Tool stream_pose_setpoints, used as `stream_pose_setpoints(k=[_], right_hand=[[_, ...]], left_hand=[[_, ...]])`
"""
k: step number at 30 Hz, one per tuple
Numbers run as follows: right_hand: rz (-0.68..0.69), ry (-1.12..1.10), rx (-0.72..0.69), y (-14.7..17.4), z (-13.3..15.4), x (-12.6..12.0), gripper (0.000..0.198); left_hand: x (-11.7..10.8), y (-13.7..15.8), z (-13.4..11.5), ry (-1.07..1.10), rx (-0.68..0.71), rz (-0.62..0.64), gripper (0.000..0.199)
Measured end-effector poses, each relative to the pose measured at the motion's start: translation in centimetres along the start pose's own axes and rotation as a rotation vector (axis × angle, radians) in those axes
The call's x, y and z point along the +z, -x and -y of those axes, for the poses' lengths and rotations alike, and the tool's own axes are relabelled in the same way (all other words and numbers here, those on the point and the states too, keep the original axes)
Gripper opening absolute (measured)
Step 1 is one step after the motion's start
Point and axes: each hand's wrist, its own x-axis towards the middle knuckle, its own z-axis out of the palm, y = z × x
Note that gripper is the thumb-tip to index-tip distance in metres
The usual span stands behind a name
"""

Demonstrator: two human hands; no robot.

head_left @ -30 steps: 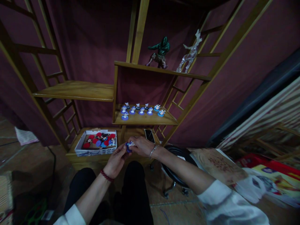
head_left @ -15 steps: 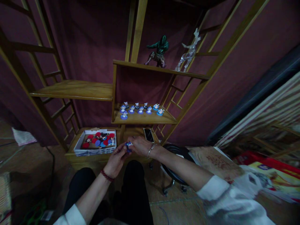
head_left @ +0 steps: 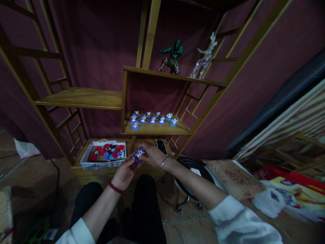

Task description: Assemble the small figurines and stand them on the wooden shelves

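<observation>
A small purple figurine (head_left: 139, 154) on a round base is held between both hands, in front of the lowest shelf. My left hand (head_left: 127, 171) grips it from the left, fingers closed round the base. From the right, my right hand (head_left: 153, 156) pinches its other side. Left of my hands stands a patterned cardboard box (head_left: 103, 165) with several figurines on red, blue and purple bases inside. On the shelf above, several similar purple figurines (head_left: 152, 120) stand upright, with dark-based ones (head_left: 148, 115) behind and blue-based ones (head_left: 174, 122) at the right.
A phone (head_left: 161, 146) lies on the lowest shelf, right of my hands. Higher up stand a green warrior statue (head_left: 174, 56) and a clear deer statue (head_left: 204, 61). A black wheeled stool (head_left: 194, 171) is at the right, beside a plastic bag (head_left: 269, 201).
The figurine has been turned between my fingers, so more of its front and base shows. My right hand has shifted slightly; the shelf figurines have stayed in place.
</observation>
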Motion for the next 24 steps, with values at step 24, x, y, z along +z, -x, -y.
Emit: stream_pose_setpoints(k=[24], right_hand=[[-0.108, -0.023, 0.093, 1.2, -1.3, 0.0, 0.034]], left_hand=[[1.4, -1.0, 1.0, -0.055, 0.085, 0.059, 0.019]])
